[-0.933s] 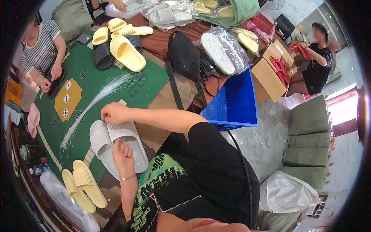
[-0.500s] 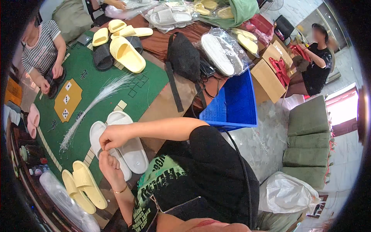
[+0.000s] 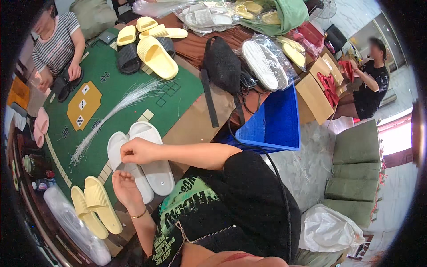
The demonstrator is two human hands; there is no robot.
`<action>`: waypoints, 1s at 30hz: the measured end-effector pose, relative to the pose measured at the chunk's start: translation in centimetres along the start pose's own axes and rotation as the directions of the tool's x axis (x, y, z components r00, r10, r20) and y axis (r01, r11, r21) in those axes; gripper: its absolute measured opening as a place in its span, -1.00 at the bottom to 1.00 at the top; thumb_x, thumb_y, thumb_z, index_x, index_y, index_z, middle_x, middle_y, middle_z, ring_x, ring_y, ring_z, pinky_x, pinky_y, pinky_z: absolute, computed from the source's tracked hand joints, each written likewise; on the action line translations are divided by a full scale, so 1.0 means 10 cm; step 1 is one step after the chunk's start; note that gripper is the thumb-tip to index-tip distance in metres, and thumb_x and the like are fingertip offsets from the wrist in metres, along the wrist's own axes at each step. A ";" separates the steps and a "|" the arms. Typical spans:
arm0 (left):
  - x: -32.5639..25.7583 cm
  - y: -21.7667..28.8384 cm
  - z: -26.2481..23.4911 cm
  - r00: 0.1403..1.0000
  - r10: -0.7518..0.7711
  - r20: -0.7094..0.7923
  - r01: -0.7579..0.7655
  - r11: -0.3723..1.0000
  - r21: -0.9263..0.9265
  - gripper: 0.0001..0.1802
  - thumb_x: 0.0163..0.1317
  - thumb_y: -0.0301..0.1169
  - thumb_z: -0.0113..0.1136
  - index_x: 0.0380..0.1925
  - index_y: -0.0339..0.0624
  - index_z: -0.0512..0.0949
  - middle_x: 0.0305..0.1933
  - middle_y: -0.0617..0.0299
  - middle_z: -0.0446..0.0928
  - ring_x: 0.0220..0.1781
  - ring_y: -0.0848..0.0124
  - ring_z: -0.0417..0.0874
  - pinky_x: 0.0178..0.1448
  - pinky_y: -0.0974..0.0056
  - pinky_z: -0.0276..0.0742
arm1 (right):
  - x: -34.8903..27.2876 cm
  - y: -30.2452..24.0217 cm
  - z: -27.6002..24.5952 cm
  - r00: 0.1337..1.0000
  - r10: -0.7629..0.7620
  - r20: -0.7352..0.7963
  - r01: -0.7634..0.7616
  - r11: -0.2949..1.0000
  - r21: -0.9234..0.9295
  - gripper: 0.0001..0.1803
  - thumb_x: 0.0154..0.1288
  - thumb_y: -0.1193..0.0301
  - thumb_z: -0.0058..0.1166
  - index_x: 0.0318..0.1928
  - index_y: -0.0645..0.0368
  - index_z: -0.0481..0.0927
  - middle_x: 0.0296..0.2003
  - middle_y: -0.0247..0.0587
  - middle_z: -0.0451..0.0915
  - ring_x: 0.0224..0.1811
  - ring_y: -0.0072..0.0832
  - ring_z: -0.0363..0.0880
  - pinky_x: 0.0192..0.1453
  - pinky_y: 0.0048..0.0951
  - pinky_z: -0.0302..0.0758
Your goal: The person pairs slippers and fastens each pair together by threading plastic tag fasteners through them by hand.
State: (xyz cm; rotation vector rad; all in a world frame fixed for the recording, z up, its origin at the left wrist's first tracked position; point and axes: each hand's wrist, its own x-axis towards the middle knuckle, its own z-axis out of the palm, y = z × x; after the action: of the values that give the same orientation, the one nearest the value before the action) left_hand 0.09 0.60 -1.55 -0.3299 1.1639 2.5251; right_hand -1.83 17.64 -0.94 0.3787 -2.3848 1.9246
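My right hand reaches across a pair of white slippers on the table. Its fingers are pinched together; whatever they hold is too small to make out. Just below, my left hand, with a bracelet at the wrist, is palm up beside the nearer slipper. Its fingers are loosely curled and apart, with nothing visible in them. The slippers lie side by side, partly covered by my right hand and forearm. Beyond them a fanned bundle of thin clear plastic strands rests on the green table mat.
Yellow slippers lie near left; more yellow and black ones sit farther off. A black bag and a blue crate are to the right. One person handles a dark slipper opposite; another sits by cardboard boxes.
My hands, together before, are now slightly apart, and my left fingers have loosened. The view has shifted a little. The person opposite has moved their hands on the dark slipper.
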 end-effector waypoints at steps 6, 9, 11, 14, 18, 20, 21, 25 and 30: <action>-0.05 -0.01 0.01 0.998 0.049 0.027 -0.052 0.989 0.140 -0.69 0.27 -0.33 0.01 -0.03 -0.23 0.42 -0.19 0.31 0.43 -0.18 0.51 0.38 -0.12 0.37 0.25 | -0.01 0.07 0.07 1.000 -0.006 -0.029 0.005 0.999 -0.039 -0.88 0.07 0.41 0.08 -0.42 0.22 0.56 -0.54 -0.19 0.56 -0.47 -0.50 0.52 -0.36 -0.44 0.44; -0.01 -0.04 0.09 0.999 0.020 0.035 -0.025 0.989 0.145 -0.69 0.25 -0.39 0.03 -0.04 -0.31 0.42 -0.24 0.34 0.47 -0.29 0.55 0.41 -0.21 0.42 0.33 | -0.05 0.06 -0.01 0.998 0.045 -0.052 -0.043 0.998 0.046 -0.88 0.14 0.42 0.08 -0.39 0.22 0.58 -0.50 -0.30 0.56 -0.42 -0.65 0.47 -0.31 -0.52 0.45; -0.03 -0.05 -0.03 1.000 0.011 -0.003 -0.010 0.995 0.100 -0.72 0.26 -0.37 0.03 -0.07 -0.27 0.44 -0.24 0.33 0.48 -0.27 0.55 0.44 -0.21 0.43 0.34 | -0.02 0.07 0.05 0.994 0.112 0.016 -0.112 0.994 0.007 -0.88 0.16 0.43 0.08 -0.36 0.23 0.57 -0.48 -0.36 0.55 -0.41 -0.68 0.44 -0.31 -0.57 0.43; -0.04 -0.04 0.01 1.000 -0.021 0.023 0.020 1.000 0.019 -0.77 0.25 -0.41 0.05 -0.11 -0.24 0.46 -0.27 0.30 0.50 -0.27 0.51 0.48 -0.18 0.43 0.38 | -0.06 0.05 0.02 0.992 0.127 -0.012 -0.126 0.991 0.055 -0.90 0.16 0.47 0.08 -0.34 0.24 0.56 -0.48 -0.45 0.52 -0.40 -0.74 0.41 -0.32 -0.63 0.39; -0.04 -0.04 0.00 0.999 -0.037 -0.008 0.037 0.999 -0.032 -0.79 0.23 -0.42 0.07 -0.15 -0.23 0.49 -0.28 0.31 0.54 -0.29 0.55 0.52 -0.21 0.44 0.41 | -0.06 0.01 0.02 0.990 0.142 -0.009 -0.140 0.984 0.106 -0.89 0.13 0.45 0.10 -0.36 0.24 0.57 -0.54 -0.42 0.54 -0.50 -0.74 0.41 -0.40 -0.63 0.38; -0.04 -0.04 -0.02 0.999 -0.041 0.005 0.042 0.997 -0.060 -0.79 0.23 -0.44 0.07 -0.14 -0.21 0.49 -0.28 0.31 0.54 -0.29 0.55 0.52 -0.22 0.44 0.42 | -0.06 -0.01 0.03 0.991 0.130 -0.006 -0.130 0.989 0.075 -0.90 0.12 0.46 0.13 -0.38 0.24 0.57 -0.55 -0.43 0.53 -0.52 -0.76 0.38 -0.42 -0.65 0.36; -0.03 -0.03 -0.03 0.999 -0.050 -0.006 0.049 0.997 -0.058 -0.79 0.23 -0.43 0.07 -0.14 -0.21 0.49 -0.29 0.32 0.54 -0.30 0.56 0.52 -0.22 0.44 0.41 | -0.07 0.00 0.03 0.991 0.130 0.018 -0.131 0.989 0.072 -0.91 0.10 0.48 0.13 -0.38 0.24 0.57 -0.55 -0.44 0.52 -0.52 -0.78 0.36 -0.44 -0.66 0.34; 0.01 -0.02 -0.05 0.997 -0.068 -0.045 0.065 0.995 -0.069 -0.79 0.23 -0.41 0.08 -0.14 -0.19 0.48 -0.31 0.33 0.53 -0.32 0.56 0.51 -0.25 0.44 0.40 | -0.08 -0.05 0.03 0.984 0.166 0.060 -0.171 0.980 0.097 -0.92 0.09 0.49 0.14 -0.42 0.26 0.56 -0.53 -0.43 0.50 -0.52 -0.76 0.34 -0.46 -0.65 0.31; 0.01 -0.01 -0.07 0.998 -0.066 -0.021 0.063 0.993 -0.098 -0.79 0.22 -0.41 0.09 -0.15 -0.18 0.49 -0.31 0.33 0.53 -0.33 0.56 0.50 -0.25 0.45 0.39 | -0.07 -0.03 0.05 0.989 0.141 0.041 -0.142 0.989 0.036 -0.92 0.08 0.50 0.14 -0.44 0.27 0.55 -0.54 -0.42 0.50 -0.52 -0.75 0.35 -0.46 -0.65 0.32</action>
State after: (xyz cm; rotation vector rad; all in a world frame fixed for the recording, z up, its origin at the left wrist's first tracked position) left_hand 0.06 0.16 -2.14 -0.4174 1.0237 2.5331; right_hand -1.05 17.18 -0.93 0.2570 -2.4643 2.0425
